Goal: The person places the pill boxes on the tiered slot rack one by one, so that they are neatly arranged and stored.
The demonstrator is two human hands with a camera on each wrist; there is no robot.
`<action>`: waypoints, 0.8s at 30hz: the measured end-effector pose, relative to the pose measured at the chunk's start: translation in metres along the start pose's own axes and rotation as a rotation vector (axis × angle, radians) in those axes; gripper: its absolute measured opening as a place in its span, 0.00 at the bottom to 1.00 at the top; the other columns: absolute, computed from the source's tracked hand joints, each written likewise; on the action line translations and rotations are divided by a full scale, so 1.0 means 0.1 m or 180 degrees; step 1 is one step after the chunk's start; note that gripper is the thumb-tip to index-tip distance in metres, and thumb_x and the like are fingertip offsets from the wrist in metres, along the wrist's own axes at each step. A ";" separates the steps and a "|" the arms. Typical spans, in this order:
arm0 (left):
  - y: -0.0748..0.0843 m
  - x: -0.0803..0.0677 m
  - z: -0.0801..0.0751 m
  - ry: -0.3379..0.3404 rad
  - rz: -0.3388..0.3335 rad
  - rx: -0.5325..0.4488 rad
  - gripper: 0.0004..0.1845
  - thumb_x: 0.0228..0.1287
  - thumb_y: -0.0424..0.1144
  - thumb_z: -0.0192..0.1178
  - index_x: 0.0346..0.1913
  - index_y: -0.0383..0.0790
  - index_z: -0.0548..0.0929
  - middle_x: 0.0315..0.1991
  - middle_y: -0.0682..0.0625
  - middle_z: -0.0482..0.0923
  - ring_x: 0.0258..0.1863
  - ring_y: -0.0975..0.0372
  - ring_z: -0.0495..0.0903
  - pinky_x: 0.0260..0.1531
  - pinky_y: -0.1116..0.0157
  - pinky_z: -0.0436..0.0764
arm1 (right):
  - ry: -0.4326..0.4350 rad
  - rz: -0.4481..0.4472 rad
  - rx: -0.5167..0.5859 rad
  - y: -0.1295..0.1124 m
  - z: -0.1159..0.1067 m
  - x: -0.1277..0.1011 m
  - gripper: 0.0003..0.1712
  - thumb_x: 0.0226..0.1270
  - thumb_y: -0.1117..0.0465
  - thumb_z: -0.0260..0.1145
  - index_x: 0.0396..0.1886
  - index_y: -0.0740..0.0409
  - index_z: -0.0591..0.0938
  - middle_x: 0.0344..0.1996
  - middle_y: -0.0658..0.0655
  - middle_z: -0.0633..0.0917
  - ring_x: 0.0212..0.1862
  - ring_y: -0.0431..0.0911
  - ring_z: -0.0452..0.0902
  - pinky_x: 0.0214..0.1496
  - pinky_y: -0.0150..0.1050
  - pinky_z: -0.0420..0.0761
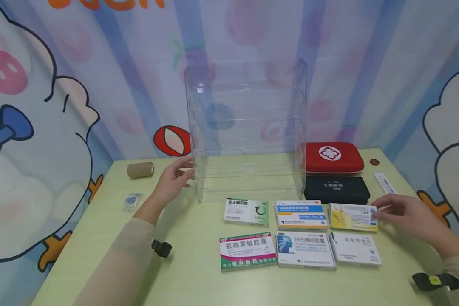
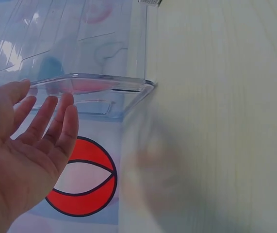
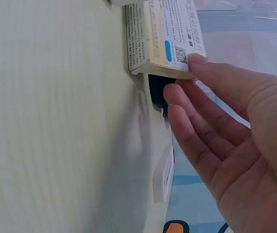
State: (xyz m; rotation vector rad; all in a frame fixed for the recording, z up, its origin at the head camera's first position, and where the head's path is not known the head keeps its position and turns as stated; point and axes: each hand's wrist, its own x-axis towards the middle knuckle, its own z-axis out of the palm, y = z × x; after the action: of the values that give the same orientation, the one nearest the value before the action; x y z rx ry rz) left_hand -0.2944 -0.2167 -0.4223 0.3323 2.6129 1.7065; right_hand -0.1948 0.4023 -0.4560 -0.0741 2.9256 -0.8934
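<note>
The yellow medicine box (image 1: pixel 353 216) is seen at the right of centre in the head view, at the right end of the upper row of boxes, lying flat on the pale green table (image 1: pixel 99 238). Its right edge is touched by the fingertips of the right hand (image 1: pixel 407 214), whose fingers are relaxed and only slightly bent; in the right wrist view, the thumb tip (image 3: pixel 199 60) is laid on the box's top near its corner, and no closed grip round it is shown. Just above the box a black case (image 1: pixel 336 189) is found, and behind that a red first-aid case (image 1: pixel 333 157). A white flat strip (image 1: pixel 384 182) lies near the upper right of the table.

To the left of the yellow box, in the same row, a blue-and-orange box (image 1: pixel 300 213) and a green-and-white box (image 1: pixel 246 211) are set. The lower row is made up of a green-and-pink box (image 1: pixel 247 250), a box with a blue head drawing (image 1: pixel 305 249) and a white box (image 1: pixel 355 249).

In the middle of the frame a clear acrylic shelf rack (image 1: pixel 248 127) stands upright. Its left side is met by the left hand (image 1: pixel 174 180), fingers spread and straight. At the left, a tan bandage roll (image 1: pixel 140 169) and a small wrapped roll (image 1: pixel 131 201) lie on the table.
</note>
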 end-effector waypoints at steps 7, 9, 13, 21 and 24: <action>0.00 0.00 0.00 0.0004 0.0029 0.0176 0.23 0.79 0.42 0.57 0.71 0.43 0.73 0.67 0.40 0.76 0.54 0.46 0.84 0.42 0.65 0.85 | 0.0502 -0.0223 0.0049 -0.12 -0.09 -0.05 0.19 0.71 0.48 0.71 0.50 0.58 0.86 0.46 0.66 0.89 0.35 0.25 0.79 0.32 0.31 0.80; 0.00 0.00 0.00 0.0023 0.0039 0.0199 0.22 0.79 0.42 0.57 0.70 0.43 0.73 0.66 0.40 0.76 0.54 0.47 0.84 0.43 0.65 0.84 | 0.0588 -0.0242 0.0084 -0.19 -0.14 -0.04 0.18 0.73 0.48 0.69 0.51 0.57 0.85 0.46 0.66 0.88 0.35 0.22 0.77 0.31 0.32 0.80; -0.02 0.00 0.00 0.0024 0.0073 0.0205 0.21 0.79 0.40 0.56 0.70 0.40 0.72 0.66 0.39 0.76 0.54 0.46 0.83 0.45 0.63 0.85 | 0.0793 -0.0230 0.0105 -0.43 -0.26 0.02 0.21 0.74 0.45 0.67 0.53 0.56 0.84 0.49 0.68 0.87 0.36 0.17 0.73 0.31 0.31 0.78; -0.01 0.01 -0.01 0.0023 0.0078 0.0293 0.22 0.80 0.40 0.55 0.70 0.37 0.71 0.68 0.40 0.74 0.62 0.46 0.77 0.57 0.50 0.83 | 0.1111 -0.0277 0.0432 -1.29 -0.44 0.27 0.30 0.72 0.37 0.64 0.65 0.48 0.81 0.56 0.61 0.86 0.41 0.20 0.74 0.44 0.25 0.73; -0.01 0.01 -0.01 0.0021 0.0048 0.0302 0.22 0.80 0.40 0.55 0.70 0.39 0.71 0.68 0.41 0.73 0.62 0.47 0.76 0.59 0.50 0.82 | 0.1294 -0.0395 0.0641 -1.66 -0.47 0.41 0.29 0.71 0.37 0.65 0.65 0.45 0.82 0.55 0.57 0.87 0.44 0.24 0.78 0.45 0.21 0.75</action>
State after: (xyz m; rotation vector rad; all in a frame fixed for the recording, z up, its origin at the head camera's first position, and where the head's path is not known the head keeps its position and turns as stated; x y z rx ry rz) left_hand -0.2962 -0.2176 -0.4229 0.3490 2.7088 1.5935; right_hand -0.2360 0.2879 -0.3271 -0.0684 3.2005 -1.3638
